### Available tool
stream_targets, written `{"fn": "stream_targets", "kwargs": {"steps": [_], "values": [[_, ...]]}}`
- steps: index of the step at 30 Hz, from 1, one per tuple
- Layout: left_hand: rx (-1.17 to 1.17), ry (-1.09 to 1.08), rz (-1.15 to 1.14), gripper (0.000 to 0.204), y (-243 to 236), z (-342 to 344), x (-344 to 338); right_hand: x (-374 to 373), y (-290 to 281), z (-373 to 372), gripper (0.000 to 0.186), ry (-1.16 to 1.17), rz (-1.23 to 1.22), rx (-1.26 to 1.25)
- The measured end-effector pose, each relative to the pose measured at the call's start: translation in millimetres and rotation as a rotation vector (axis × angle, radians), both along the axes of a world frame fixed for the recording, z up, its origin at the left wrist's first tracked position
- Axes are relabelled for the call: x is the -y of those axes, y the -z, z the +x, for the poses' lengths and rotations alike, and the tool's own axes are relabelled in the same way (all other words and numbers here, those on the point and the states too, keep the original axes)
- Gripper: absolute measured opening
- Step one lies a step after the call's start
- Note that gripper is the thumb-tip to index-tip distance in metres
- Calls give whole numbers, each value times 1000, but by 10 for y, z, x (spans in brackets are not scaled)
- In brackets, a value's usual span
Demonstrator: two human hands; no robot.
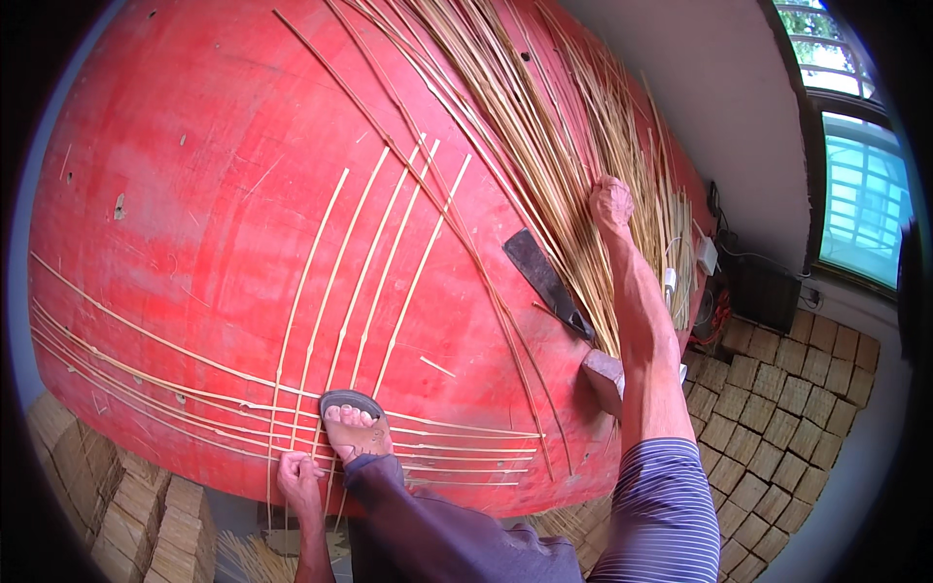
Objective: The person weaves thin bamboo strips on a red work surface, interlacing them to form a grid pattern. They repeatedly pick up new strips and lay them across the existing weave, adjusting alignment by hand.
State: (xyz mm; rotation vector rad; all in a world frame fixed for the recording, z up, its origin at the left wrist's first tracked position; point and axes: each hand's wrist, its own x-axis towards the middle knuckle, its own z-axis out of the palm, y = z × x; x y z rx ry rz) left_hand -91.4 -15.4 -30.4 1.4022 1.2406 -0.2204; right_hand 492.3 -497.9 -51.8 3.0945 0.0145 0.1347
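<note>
Thin bamboo strips cross in an open lattice (360,282) on a red board. My sandalled foot (358,432) presses on the crossing. Just left of the foot, at the board's near edge, my left hand (301,481) is closed, thumb and fingers pinching at a strip of the lattice. Stretched far to the right, my right hand (610,202) is closed on strips in a large loose bundle of bamboo strips (515,107); its fingertips are hidden. Two darker long strips (428,189) lie slantwise over the lattice's upright strips.
A dark flat blade (546,277) lies beside the bundle, near a greyish block (604,377). Stacked bamboo bundles (787,428) cover the floor at the right; more stacks (146,515) stand at lower left. A white power strip (670,282) and cables sit by the wall.
</note>
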Motion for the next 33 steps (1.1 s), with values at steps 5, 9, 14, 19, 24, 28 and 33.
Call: {"fn": "stream_targets", "kwargs": {"steps": [5, 9, 14, 19, 24, 28, 33], "values": [[4, -1, 6, 5, 25, -19, -1, -24, -79, 54, 18, 69, 112, -68], [0, 9, 12, 5, 65, -39, 19, -166, -139, 95, 22, 67, 161, -50], [-17, 8, 27, 5, 44, -10, 9, -327, -111, 433, 23, -53, 207, -12], [-17, 25, 49, 3, 115, -60, 9, -370, -22, 899, 19, -131, 173, 67], [-45, -8, 68, 3, 104, -54, 32, -581, 74, 1211, 13, -209, 97, 98], [-4, 3, 45, 5, 127, -87, 18, -670, 127, 1298, 14, -154, 55, 124], [-28, -3, 51, 5, 68, -28, 22, -686, 39, 1270, 13, -143, -32, 61]]}}
